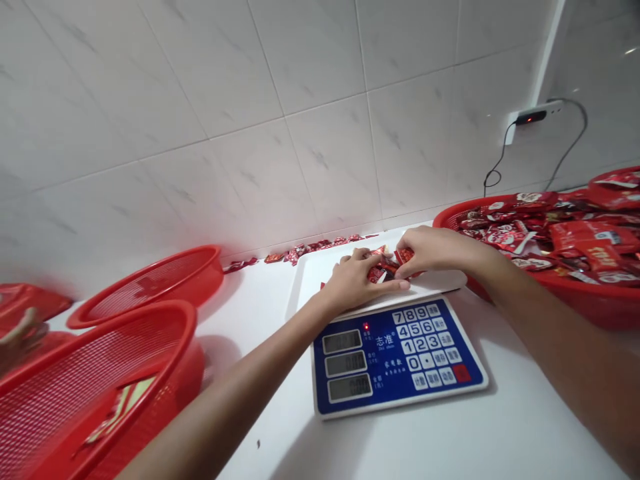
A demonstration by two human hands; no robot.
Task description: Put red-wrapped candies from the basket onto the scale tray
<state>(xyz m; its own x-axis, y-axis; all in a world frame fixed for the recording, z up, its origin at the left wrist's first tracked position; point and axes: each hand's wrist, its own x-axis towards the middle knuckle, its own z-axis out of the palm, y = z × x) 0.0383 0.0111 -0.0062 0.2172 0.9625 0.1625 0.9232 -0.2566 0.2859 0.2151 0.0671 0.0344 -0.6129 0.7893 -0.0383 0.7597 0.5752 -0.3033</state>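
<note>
My left hand and my right hand meet above the white platform of a digital weighing scale. Between them is a small bunch of red wrapped snack packets, partly hidden by my fingers. Both hands press around that bunch, and the fingers of each curl over it. The scale's blue keypad panel sits just below my left wrist, with several number keys and three small displays. Neither hand touches the keypad.
A red mesh basket heaped with red packets stands right of the scale. Two more red baskets stand at left, one holding a few packets. Another person's hand shows at the far left. Loose packets line the wall, above which a charger is plugged in.
</note>
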